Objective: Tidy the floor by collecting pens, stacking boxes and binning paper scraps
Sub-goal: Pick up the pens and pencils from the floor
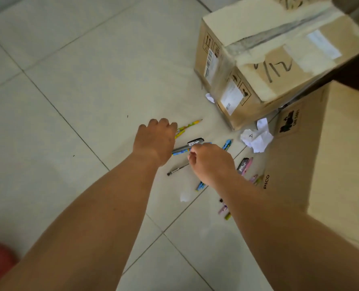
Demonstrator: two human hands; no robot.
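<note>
The left hand [155, 141] is held low over the floor [80, 80], fingers curled round a bundle of pens. The yellow pens [188, 125] stick out past its knuckles. The right hand [211, 162] pinches a black-capped pen [195, 142] between thumb and forefinger; its grey barrel runs back under the left hand. Loose pens lie on the tiles around the right wrist, among them a grey pen [175, 171] and a blue pen [227, 143]. Crumpled paper [256, 139] lies between the taped box [268, 59] and the large box [338, 154].
</note>
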